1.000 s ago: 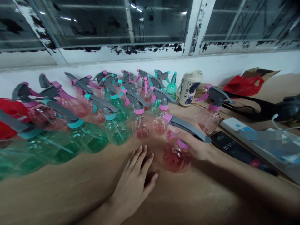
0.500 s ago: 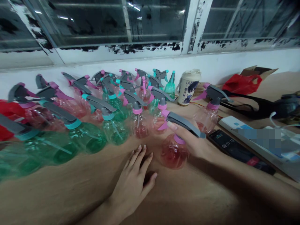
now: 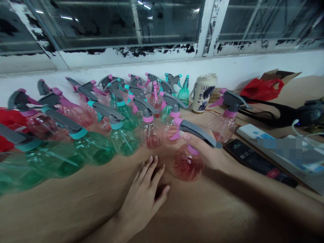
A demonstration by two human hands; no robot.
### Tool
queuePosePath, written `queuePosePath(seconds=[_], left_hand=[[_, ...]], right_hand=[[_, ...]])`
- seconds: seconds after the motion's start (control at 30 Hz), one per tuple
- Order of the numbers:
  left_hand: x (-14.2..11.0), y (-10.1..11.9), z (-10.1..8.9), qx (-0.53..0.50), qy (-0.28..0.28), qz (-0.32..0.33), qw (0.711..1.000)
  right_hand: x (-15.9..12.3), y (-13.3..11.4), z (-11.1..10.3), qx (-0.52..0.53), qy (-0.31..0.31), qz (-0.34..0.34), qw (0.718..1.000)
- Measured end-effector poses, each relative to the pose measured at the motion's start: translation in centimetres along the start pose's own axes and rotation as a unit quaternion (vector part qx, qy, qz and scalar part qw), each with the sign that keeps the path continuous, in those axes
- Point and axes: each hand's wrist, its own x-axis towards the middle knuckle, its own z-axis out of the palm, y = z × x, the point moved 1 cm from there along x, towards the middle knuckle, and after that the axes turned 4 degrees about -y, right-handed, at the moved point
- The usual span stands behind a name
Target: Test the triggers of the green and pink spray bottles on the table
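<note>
Right hand (image 3: 209, 152) on pink sprayer (image 3: 187, 165), trigger (image 3: 174, 136) now forward

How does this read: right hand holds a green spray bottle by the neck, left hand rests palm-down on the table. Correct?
Colour's wrong: in the head view, the right hand holds a pink spray bottle by the neck. Left hand rests palm-down on the table.

The pink bottle (image 3: 188, 166) has a grey-and-pink sprayer (image 3: 199, 133).
</note>
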Motion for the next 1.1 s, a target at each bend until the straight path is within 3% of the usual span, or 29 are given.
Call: queuePosePath(seconds=[0.33,1.1], left_hand=[[0.07,0.10,-0.16,-0.001,0.000,0.001,1.000],[0.09,0.13,-0.20,-0.001,-0.010,-0.003,1.000]], right_hand=[[0.23,0.26,-0.70,-0.047,-0.061,0.003,0.997],[-0.16,-0.12,-0.37,-0.005,-0.017,-0.007,1.000]])
